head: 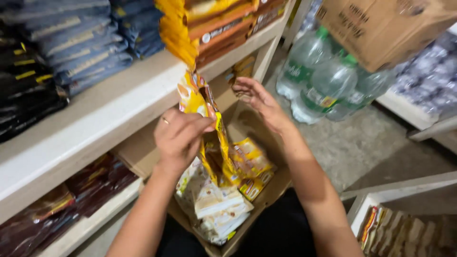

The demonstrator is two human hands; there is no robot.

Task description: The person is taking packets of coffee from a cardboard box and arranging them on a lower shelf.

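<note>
My left hand (180, 135) is closed around a strip of yellow snack packets (197, 97), holding it up above an open cardboard box (266, 192) in front of me. The strip hangs down into the box, where more yellow packets (250, 159) and white packets (216, 204) lie. My right hand (259, 102) is raised just right of the strip with its fingers spread, holding nothing, near the box's far flap.
A white shelf (100, 114) on the left carries blue packets (85, 47), black packets (24, 90) and orange-brown boxes (223, 24). Dark packets (71, 195) fill the shelf below. Bundled water bottles (328, 81) stand on the floor, a cardboard carton (385, 28) above them.
</note>
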